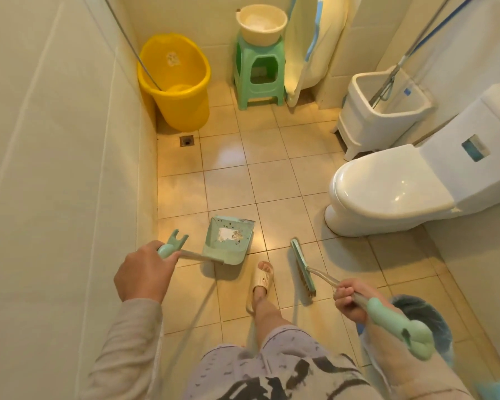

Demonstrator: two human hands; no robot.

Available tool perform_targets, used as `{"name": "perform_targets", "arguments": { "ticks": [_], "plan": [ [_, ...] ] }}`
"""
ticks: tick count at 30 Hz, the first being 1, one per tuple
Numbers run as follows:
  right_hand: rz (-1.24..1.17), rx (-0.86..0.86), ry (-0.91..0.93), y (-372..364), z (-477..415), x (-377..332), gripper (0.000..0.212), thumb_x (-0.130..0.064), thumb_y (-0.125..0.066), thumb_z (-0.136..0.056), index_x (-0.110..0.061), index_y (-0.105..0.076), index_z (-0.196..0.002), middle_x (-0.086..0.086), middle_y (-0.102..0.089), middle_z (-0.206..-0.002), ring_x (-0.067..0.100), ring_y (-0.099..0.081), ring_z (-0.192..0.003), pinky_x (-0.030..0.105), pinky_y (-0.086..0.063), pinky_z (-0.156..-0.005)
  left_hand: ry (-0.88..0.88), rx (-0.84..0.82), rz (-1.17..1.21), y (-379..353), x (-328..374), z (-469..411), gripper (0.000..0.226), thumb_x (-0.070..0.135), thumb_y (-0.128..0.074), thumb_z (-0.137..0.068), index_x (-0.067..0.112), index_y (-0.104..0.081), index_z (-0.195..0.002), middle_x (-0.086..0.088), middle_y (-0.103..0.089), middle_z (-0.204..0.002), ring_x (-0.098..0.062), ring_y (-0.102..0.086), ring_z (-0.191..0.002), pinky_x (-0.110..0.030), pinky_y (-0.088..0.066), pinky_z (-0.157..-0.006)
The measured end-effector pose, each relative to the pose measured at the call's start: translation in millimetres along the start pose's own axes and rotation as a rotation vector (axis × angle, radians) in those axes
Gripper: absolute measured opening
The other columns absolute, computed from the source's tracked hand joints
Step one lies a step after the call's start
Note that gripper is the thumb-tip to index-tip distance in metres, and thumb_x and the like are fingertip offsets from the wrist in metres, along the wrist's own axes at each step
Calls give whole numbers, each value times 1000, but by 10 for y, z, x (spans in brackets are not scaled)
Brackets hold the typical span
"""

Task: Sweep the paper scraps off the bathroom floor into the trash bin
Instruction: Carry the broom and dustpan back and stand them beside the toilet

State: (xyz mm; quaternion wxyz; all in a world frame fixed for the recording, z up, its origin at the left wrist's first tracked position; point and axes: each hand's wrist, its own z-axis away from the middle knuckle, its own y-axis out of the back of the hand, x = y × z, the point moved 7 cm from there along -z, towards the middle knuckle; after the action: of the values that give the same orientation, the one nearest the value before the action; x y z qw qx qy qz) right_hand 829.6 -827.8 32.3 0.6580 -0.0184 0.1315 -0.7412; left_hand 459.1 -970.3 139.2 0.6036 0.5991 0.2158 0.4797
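Observation:
My left hand (145, 272) grips the handle of a mint-green dustpan (228, 241), whose pan sits just above the tiled floor near the left wall. White paper scraps (228, 234) and dark specks lie inside the pan. To the right, the long handle of a mint-green broom (303, 268) is held in my right hand (351, 303), and the brush head rests low over the floor right of my slippered foot. A trash bin with a blue liner (425, 319) stands at the lower right, partly hidden behind my right hand and the broom handle.
A white toilet (387, 192) fills the right side, with a white mop bucket (384, 111) behind it. A yellow bucket (175, 82), a green stool (259, 73) carrying a cream basin, and a floor drain (186, 140) are at the far end. My slippered foot (261, 280) stands between pan and broom.

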Motion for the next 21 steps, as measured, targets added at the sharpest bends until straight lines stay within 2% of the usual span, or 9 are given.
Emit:
{"name": "perform_targets", "arguments": {
  "ticks": [3,12,17,21],
  "plan": [
    [16,-31,-19,-382,-208,-426,21,-3,-25,-96,-7,-38,-80,-2,-32,-30,7,-31,-18,7,-27,-25,21,-5,4,-54,171,-423,23,44,-68,-81,23,-71,-91,-9,-68,-73,-32,-61,-70,-28,-45,-57],
    [79,-103,-17,-1543,-507,-1953,21,-3,-27,-96,-11,-37,-79,-2,-33,-32,8,-33,-19,9,-28,-25,100,31,-14,-67,863,-1647,20,41,-69,-80,25,-73,-91,-6,-65,-69,-29,-56,-66,-26,-39,-54],
    [58,-121,10,-2034,-633,-2570,19,-2,-26,-96,-11,-34,-81,-3,-32,-33,6,-31,-19,8,-25,-26,60,38,-58,-29,1357,-2292,20,41,-68,-81,26,-72,-92,-7,-68,-71,-30,-59,-68,-26,-40,-54],
    [41,-135,34,-2353,-749,-3005,18,-2,-25,-96,-7,-35,-81,-3,-32,-32,6,-31,-19,7,-24,-26,-11,48,-92,-13,1789,-2862,18,40,-68,-81,26,-72,-92,-2,-58,-61,-26,-52,-61,-23,-32,-48]
  ]
}}
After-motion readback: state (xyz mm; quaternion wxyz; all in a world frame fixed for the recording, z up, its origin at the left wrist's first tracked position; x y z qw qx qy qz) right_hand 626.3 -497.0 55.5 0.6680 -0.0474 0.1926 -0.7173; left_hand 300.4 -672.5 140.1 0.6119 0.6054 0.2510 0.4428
